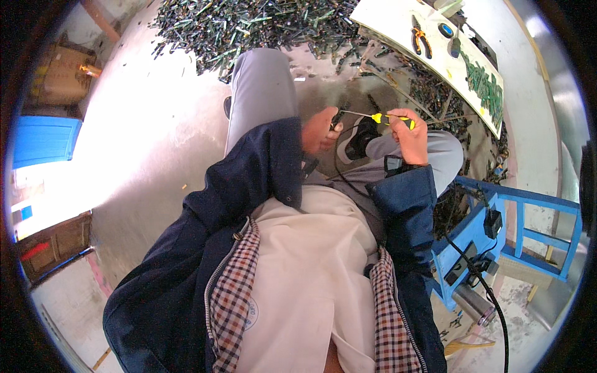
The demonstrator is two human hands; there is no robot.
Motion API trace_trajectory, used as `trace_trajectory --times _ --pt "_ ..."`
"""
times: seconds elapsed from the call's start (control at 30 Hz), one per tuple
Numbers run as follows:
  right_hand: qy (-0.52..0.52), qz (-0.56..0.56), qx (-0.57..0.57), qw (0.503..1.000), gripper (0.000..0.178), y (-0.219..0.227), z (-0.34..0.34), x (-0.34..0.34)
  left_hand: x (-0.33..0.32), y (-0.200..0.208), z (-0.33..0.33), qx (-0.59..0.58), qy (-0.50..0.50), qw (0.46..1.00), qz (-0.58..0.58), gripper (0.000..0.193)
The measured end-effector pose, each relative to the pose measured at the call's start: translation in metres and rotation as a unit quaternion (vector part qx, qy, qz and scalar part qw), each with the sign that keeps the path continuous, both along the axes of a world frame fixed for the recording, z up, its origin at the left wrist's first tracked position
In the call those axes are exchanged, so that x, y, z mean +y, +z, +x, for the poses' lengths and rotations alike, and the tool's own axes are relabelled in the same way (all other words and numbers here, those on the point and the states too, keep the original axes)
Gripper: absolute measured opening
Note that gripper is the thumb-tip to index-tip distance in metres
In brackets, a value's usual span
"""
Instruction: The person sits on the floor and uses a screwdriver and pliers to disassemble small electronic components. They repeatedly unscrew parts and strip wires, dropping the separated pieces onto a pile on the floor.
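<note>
In my right hand [410, 137] is a screwdriver [378, 118] with a yellow and black handle, its thin metal shaft pointing left. My left hand [319, 131] is closed on a small dark piece [336, 118], whose exact kind I cannot make out. The screwdriver's tip is right at this piece; whether it touches cannot be told. Both hands are held above my lap, between my grey-trousered knees. A dark shoe [359, 142] shows just below them.
A large heap of small dark and green strips [261, 28] covers the floor ahead. To the right, a white board [398, 15] bears orange-handled pliers [421, 38], a blue tape roll [445, 30] and green strips [482, 87]. A blue stool [476, 233] with black cables stands at my right.
</note>
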State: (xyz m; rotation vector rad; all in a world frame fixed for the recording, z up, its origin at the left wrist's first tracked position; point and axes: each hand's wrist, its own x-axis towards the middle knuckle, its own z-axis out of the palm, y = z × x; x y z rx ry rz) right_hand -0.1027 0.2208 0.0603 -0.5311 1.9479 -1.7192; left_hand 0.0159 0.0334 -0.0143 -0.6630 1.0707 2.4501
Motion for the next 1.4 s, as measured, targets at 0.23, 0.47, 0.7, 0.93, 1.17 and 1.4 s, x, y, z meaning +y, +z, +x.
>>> trace_trajectory --times 0.23,0.47,0.7,0.93,1.17,1.4 --pt "0.013 0.008 -0.008 1.000 0.009 -0.004 -0.013 0.006 -0.002 0.006 0.001 0.018 -0.057 0.998 0.029 0.040" --pt "-0.015 -0.019 -0.056 0.998 0.009 0.004 -0.017 0.009 0.001 0.016 0.003 0.037 -0.062 0.997 -0.011 0.045" --pt "-0.086 -0.025 0.038 0.995 0.008 0.008 0.004 0.014 -0.004 0.015 -0.001 0.033 -0.007 0.999 0.010 0.045" --pt "-0.048 0.005 0.127 0.991 0.014 0.007 0.023 0.010 -0.004 0.015 -0.002 0.047 -0.017 0.999 0.020 0.042" --pt "-0.074 0.027 0.169 0.982 0.012 0.013 0.029 0.005 0.000 0.015 -0.004 0.032 -0.038 0.999 0.013 0.045" --pt "-0.072 0.025 0.130 0.989 0.011 0.010 0.022 0.019 -0.001 0.012 -0.004 0.044 -0.016 0.998 0.028 0.047"
